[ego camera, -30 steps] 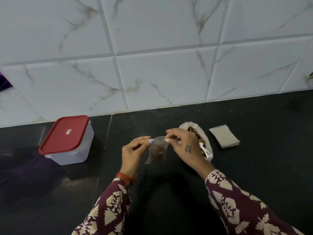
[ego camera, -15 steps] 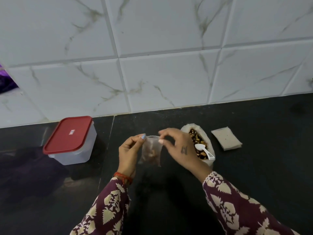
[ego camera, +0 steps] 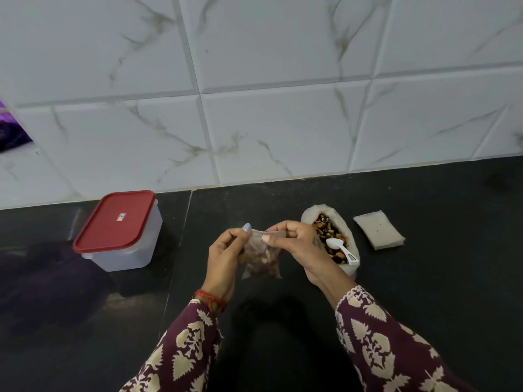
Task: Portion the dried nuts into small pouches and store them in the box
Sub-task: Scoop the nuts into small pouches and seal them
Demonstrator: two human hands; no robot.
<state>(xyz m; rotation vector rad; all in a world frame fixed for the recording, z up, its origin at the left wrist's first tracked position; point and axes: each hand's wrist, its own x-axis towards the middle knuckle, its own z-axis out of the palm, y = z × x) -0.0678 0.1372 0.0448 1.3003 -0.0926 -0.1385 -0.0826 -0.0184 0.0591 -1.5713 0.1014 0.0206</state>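
A small clear pouch [ego camera: 261, 258] with nuts in its lower half hangs above the black counter [ego camera: 424, 278]. My left hand [ego camera: 225, 258] pinches its top left corner and my right hand [ego camera: 297, 246] pinches the top edge beside it. Just right of my right hand lies an open white bag of mixed dried nuts [ego camera: 328, 236] with a white plastic spoon [ego camera: 341, 248] resting in it. A translucent box with a shut red lid [ego camera: 116, 222] stands at the left, near the wall.
A flat stack of empty pouches [ego camera: 377, 230] lies right of the nut bag. The white marble-tiled wall [ego camera: 268, 108] rises behind the counter. A purple object [ego camera: 11, 131] shows at the far left edge.
The pouch has turned from slanted to hanging straight down. My two hands have drawn closer together along its top edge.
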